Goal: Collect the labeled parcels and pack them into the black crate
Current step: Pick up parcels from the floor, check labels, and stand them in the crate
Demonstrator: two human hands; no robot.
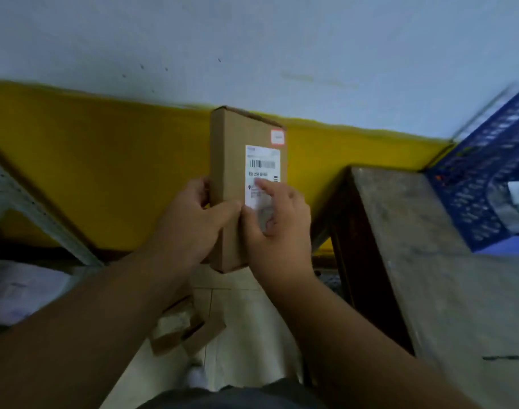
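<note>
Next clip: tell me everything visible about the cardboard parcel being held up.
The cardboard parcel is a slim, plain brown box, closed, held upright in the air before a yellow-and-white wall. Its front carries a white shipping label with a barcode and a small red-bordered sticker near the top right corner. The left hand grips its left edge; the right hand holds its lower right, fingers lying over the label.
</note>
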